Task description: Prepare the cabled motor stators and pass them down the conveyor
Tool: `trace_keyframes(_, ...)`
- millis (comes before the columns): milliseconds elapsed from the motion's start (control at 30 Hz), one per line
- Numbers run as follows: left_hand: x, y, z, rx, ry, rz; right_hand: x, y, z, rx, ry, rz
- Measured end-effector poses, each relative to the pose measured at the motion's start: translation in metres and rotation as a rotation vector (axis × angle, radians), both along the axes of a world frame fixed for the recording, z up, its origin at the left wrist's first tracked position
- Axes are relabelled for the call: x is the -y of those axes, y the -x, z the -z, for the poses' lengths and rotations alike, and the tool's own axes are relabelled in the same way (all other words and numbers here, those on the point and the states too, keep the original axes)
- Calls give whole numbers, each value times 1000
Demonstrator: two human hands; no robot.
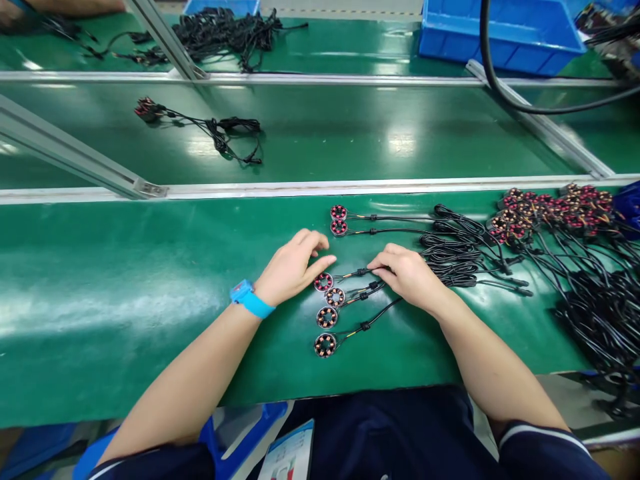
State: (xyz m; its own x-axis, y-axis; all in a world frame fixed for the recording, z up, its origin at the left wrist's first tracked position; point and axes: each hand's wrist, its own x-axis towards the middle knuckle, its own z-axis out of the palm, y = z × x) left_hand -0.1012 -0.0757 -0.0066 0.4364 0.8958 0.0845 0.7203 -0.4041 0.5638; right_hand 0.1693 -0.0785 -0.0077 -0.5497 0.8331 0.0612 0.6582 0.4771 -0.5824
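Note:
Several round motor stators with copper and red windings stand in a rough column on the green table, each with a black cable running right. My left hand (300,263), wearing a blue wristband (251,299), hovers with fingers apart by a red-wound stator (323,282). Pinched in my right hand (407,273) is that stator's black cable (361,272). Below lie copper-wound stators (327,317), the lowest (325,345) nearest me. Two red-wound stators (339,213) sit farther back. Coiled cables (450,250) lie beyond my right hand, partly hidden by it.
A heap of stators (555,212) with tangled cables (600,307) covers the table's right end. Behind a metal rail (310,189) lies a small cable bundle (220,137). Farther back are a black cable pile (225,37), a blue bin (500,37) and another person's arm (80,5).

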Motion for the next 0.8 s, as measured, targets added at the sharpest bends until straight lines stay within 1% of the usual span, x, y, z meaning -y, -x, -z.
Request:
trace_keyframes(33, -7, -2, 3, -25, -27, -44, -1, -1, -1, -6, 15, -6)
trace_keyframes(100, -19, -7, 10, -94, -89, -81, -2, -2, -1, -35, 46, -12)
trace_keyframes(133, -23, -9, 14, -126, -122, -85, -2, -3, 0, -63, 52, 5)
trace_keyframes(200, -28, -13, 20, -148, -180, -84, -4, -2, 2, -120, 39, 90)
trace_keyframes(300, -29, -16, 25, -78, -222, -31, -6, 3, 7, -89, -7, 239)
trace_keyframes(367, -27, -15, 26, -3, -220, 28, -8, 6, 11, -6, -27, 247)
trace_keyframes(433, -25, -14, 25, 29, -214, 57, -10, 8, 14, 51, -46, 216)
trace_keyframes(467, -23, -15, 23, 10, -225, 59, -11, 9, 16, 59, -55, 205)
trace_keyframes(600, -13, -22, 10, -247, -375, 60, -13, 7, 19, 21, -79, 199)
trace_keyframes(667, -9, -25, 4, -340, -419, 62, -14, 5, 19, 1, -93, 195)
trace_keyframes(733, -8, -26, 1, -337, -400, 46, -13, 3, 18, -12, -105, 190)
trace_keyframes(800, -9, -21, 2, -231, -320, 22, -13, 2, 16, -27, -110, 185)
